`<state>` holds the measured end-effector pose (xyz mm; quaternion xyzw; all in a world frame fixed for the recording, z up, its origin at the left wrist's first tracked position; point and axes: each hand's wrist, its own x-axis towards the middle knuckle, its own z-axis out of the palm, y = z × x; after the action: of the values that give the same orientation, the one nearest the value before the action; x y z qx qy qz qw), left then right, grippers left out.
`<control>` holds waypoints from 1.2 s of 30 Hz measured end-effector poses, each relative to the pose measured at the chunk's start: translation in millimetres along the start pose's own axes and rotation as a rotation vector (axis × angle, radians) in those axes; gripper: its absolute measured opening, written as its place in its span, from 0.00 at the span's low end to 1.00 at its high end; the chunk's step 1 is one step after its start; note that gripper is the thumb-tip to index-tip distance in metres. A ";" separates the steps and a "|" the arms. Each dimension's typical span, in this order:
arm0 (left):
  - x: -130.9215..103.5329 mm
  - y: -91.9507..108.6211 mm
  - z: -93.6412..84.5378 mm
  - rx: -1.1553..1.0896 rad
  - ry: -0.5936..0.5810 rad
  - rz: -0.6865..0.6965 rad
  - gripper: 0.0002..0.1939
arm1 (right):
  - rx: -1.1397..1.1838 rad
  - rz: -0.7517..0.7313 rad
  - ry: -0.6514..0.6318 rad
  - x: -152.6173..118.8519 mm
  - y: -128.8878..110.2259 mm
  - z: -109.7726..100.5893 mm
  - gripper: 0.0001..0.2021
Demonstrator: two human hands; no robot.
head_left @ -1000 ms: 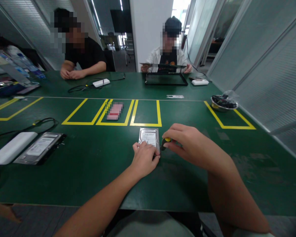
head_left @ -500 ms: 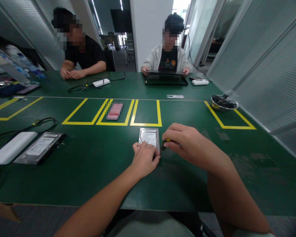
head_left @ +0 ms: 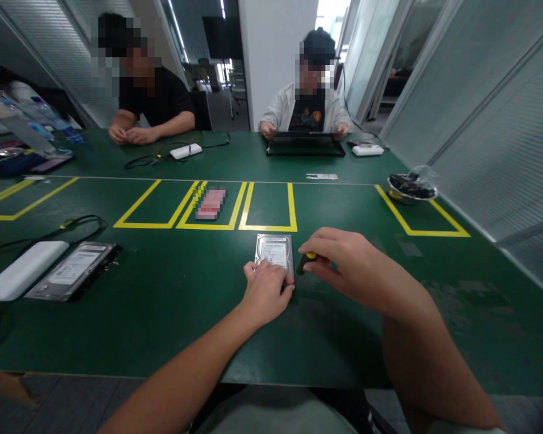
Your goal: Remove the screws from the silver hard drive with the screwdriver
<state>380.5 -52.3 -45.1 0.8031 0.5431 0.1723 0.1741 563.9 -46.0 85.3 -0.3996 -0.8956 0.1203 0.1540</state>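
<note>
A silver hard drive (head_left: pixel 274 246) with a white label lies flat on the green table (head_left: pixel 163 325), just below a yellow taped box. My left hand (head_left: pixel 266 289) rests on its near part, fingers curled round the near right corner and covering that end. Close to the drive's right side, my right hand (head_left: pixel 337 259) is closed on a small black and yellow tool (head_left: pixel 306 261), which points down toward the drive's right edge. Whether its tip touches the drive is too small to tell.
Another hard drive (head_left: pixel 75 271) and a white power bank (head_left: pixel 25 270) with a cable lie at left. A pink object (head_left: pixel 211 204) sits in a taped box. A bowl (head_left: pixel 411 188) stands at right. Two people sit opposite, one holding a black panel (head_left: pixel 305 144).
My right hand has shifted slightly right with the tool, and more of the tool shows below the fingers. My left hand and the drive are where they were.
</note>
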 end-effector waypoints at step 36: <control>1.3 -7.6 -2.6 0.029 -0.003 0.037 0.04 | 0.064 -0.142 0.005 3.8 6.6 2.3 0.11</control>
<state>373.5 -48.2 -46.3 0.8158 0.5302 0.1667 0.1599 565.1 -39.1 81.6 -0.3301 -0.9171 0.1365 0.1770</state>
